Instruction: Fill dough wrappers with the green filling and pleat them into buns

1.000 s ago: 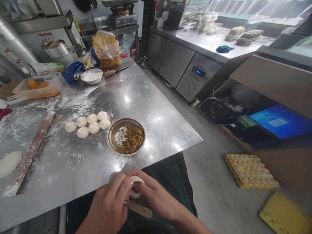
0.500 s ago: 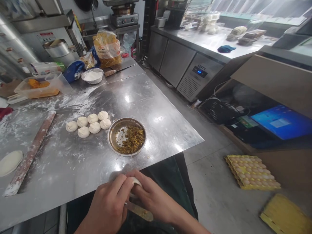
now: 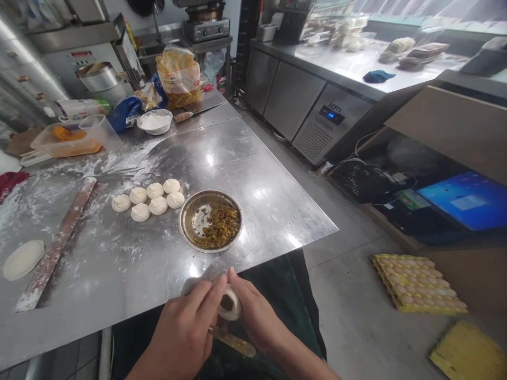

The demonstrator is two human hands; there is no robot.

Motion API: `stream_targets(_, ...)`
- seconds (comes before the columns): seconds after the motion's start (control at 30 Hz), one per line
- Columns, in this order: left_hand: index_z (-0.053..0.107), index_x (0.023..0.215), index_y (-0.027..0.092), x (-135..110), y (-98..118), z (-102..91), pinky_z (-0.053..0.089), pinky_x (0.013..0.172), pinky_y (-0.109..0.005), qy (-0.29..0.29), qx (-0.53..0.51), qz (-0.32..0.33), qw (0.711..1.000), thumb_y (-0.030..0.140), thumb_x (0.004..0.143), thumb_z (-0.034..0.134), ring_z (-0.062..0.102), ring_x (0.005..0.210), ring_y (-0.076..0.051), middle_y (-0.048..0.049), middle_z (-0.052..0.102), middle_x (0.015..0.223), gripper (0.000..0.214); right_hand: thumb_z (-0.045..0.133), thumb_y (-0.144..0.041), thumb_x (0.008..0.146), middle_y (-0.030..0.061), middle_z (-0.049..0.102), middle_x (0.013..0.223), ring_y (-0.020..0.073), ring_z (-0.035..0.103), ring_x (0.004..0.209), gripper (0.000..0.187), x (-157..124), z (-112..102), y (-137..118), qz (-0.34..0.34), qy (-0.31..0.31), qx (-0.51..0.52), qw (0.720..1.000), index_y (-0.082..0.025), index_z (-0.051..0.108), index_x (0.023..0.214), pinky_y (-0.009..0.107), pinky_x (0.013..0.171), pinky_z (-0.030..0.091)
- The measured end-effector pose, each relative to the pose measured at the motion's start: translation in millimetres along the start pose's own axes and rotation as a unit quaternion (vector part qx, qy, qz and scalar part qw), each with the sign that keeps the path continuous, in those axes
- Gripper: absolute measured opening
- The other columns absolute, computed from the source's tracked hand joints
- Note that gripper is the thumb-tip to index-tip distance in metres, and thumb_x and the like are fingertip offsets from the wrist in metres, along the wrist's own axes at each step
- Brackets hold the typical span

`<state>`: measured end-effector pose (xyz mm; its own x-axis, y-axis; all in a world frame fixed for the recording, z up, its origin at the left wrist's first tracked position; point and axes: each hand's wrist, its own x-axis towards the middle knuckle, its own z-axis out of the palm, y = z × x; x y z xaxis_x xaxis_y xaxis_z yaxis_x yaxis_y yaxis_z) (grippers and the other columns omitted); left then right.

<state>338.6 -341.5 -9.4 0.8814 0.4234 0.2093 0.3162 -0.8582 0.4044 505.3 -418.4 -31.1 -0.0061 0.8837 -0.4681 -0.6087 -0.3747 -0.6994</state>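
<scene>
Both hands meet just below the front edge of the steel table (image 3: 277, 211). My left hand (image 3: 182, 335) and my right hand (image 3: 257, 316) pinch a small dough wrapper (image 3: 232, 303) with dark filling showing in its middle. A flat spatula (image 3: 233, 340) smeared with filling lies under the fingers; which hand holds it is unclear. A round metal dish of brownish-green filling (image 3: 210, 220) sits on the table just beyond the hands. Several closed white buns (image 3: 148, 200) lie in a cluster left of the dish.
A floured rolling stick (image 3: 59, 243) and a flat dough disc (image 3: 22, 258) lie at the left. A flour bowl (image 3: 154, 121), plastic tubs and bags stand at the back. Egg trays (image 3: 420, 282) rest on the floor at the right, beside a lit screen (image 3: 467, 200).
The wrapper has been turned and opened toward me, so its filling shows. Both hands stay together at the table's edge; the view has shifted slightly.
</scene>
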Motion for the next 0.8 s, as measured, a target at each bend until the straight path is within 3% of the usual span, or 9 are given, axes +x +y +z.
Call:
stream_targets(0.13, 0.057, 0.133, 0.020, 2.5, 4.4, -1.4, 0.057, 0.063, -0.025, 0.008, -0.031, -0.003, 0.999, 0.007, 0.092, 0.043, 0.070, 0.077, -0.015, -0.0056, 0.069, 0.100, 0.045, 0.053, -0.078, 0.091, 0.0016, 0.063, 0.062, 0.0165, 0.056, 0.054, 0.064, 3.5, 7.5, 8.6, 0.017, 0.046, 0.041, 0.998, -0.016, 0.070, 0.090, 0.028, 0.050, 0.043)
stream_targets(0.23, 0.052, 0.139, 0.018, 2.6, 4.9, -1.5, 0.059, 0.069, -0.025, -0.016, -0.018, -0.004, 1.000, 0.007, 0.093, 0.043, 0.072, 0.085, -0.017, -0.0090, 0.070, 0.111, 0.049, 0.053, -0.080, 0.090, 0.0019, 0.062, 0.060, 0.0153, 0.056, 0.055, 0.067, 2.9, 8.8, 7.1, 0.019, 0.067, 0.032, 0.997, -0.017, 0.068, 0.076, 0.029, 0.055, 0.045)
stream_targets(0.3, 0.049, 0.143, 0.016, 3.2, 4.6, -2.4, 0.061, 0.072, -0.027, -0.020, 0.004, 0.011, 1.000, 0.007, 0.091, 0.043, 0.073, 0.091, -0.018, -0.0117, 0.069, 0.121, 0.054, 0.049, -0.080, 0.091, 0.0029, 0.064, 0.061, 0.0153, 0.057, 0.055, 0.069, 2.5, 8.5, 6.5, 0.024, 0.055, 0.023, 0.998, -0.017, 0.067, 0.073, 0.029, 0.055, 0.045)
stream_targets(0.4, 0.058, 0.129, 0.017, 4.7, 4.8, -5.0, 0.058, 0.062, -0.028, 0.004, 0.000, 0.021, 1.000, 0.007, 0.088, 0.045, 0.071, 0.077, -0.018, -0.0075, 0.070, 0.102, 0.045, 0.054, -0.079, 0.090, 0.0023, 0.065, 0.062, 0.0167, 0.057, 0.053, 0.063, 2.3, 7.7, 8.2, 0.041, 0.034, 0.038, 0.998, -0.018, 0.070, 0.084, 0.029, 0.052, 0.044)
stream_targets(0.47, 0.058, 0.128, 0.017, 5.3, 5.4, -6.1, 0.057, 0.059, -0.028, 0.012, -0.009, 0.015, 1.000, 0.006, 0.087, 0.045, 0.069, 0.073, -0.017, -0.0060, 0.069, 0.097, 0.045, 0.056, -0.077, 0.090, 0.0021, 0.064, 0.061, 0.0166, 0.057, 0.053, 0.062, 2.3, 7.4, 9.6, 0.031, 0.037, 0.044, 0.998, -0.017, 0.070, 0.082, 0.029, 0.052, 0.044)
stream_targets(0.6, 0.048, 0.147, 0.013, 4.6, 5.4, -5.8, 0.059, 0.068, -0.028, 0.001, 0.026, 0.025, 0.999, 0.004, 0.088, 0.041, 0.072, 0.087, -0.017, -0.0112, 0.069, 0.120, 0.060, 0.048, -0.073, 0.096, 0.0027, 0.064, 0.064, 0.0157, 0.059, 0.057, 0.064, 1.5, 6.6, 9.4, 0.014, 0.035, 0.044, 0.998, -0.017, 0.068, 0.074, 0.029, 0.058, 0.045)
stream_targets(0.73, 0.060, 0.126, 0.016, 4.2, 6.0, -7.2, 0.055, 0.059, -0.028, 0.012, 0.000, 0.023, 1.000, 0.008, 0.093, 0.043, 0.067, 0.070, -0.016, -0.0049, 0.068, 0.092, 0.038, 0.056, -0.073, 0.093, 0.0018, 0.065, 0.065, 0.0165, 0.058, 0.054, 0.057, 1.2, 5.5, 7.3, 0.029, 0.024, 0.046, 0.998, -0.017, 0.070, 0.088, 0.029, 0.051, 0.043)
stream_targets(0.8, 0.056, 0.136, 0.013, 4.1, 6.3, -7.5, 0.055, 0.060, -0.027, 0.012, 0.000, 0.024, 1.000, 0.008, 0.094, 0.043, 0.068, 0.071, -0.015, -0.0066, 0.069, 0.099, 0.045, 0.053, -0.075, 0.093, 0.0023, 0.064, 0.062, 0.0164, 0.058, 0.054, 0.061, 1.4, 5.5, 6.0, 0.019, 0.038, 0.031, 0.999, -0.017, 0.068, 0.081, 0.029, 0.053, 0.044)
